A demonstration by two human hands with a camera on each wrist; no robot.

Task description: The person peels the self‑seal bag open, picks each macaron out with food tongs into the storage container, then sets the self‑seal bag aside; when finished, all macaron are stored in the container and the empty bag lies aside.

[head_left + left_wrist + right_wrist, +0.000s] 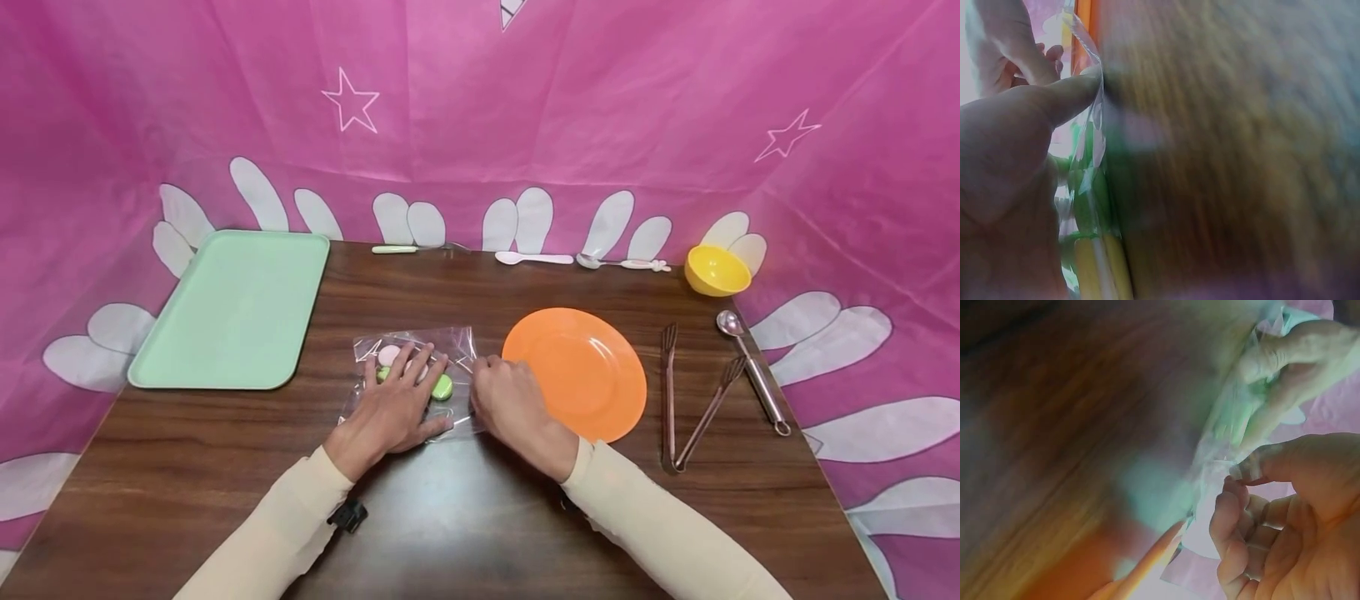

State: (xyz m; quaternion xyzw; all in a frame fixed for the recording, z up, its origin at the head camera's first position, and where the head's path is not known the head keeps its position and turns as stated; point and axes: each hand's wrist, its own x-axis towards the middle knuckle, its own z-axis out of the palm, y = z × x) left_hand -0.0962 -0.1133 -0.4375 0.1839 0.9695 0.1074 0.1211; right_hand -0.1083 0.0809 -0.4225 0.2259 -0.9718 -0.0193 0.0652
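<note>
A clear plastic bag lies flat on the table with several round, macaron-like pieces inside, among them a pink one and a green one. Spread over the bag, my left hand rests on it with straight fingers, partly hiding the pieces. My right hand pinches the bag's right edge; the right wrist view shows its thumb and curled forefinger meeting at the plastic. From the left wrist, a yellow piece shows low in the bag. Just right of that hand is an orange plate.
A green tray lies at the left. Along the back edge are a fork, a white spoon and a spoon with a decorated handle. At the right stand a yellow bowl, metal tongs and a ladle-like scoop.
</note>
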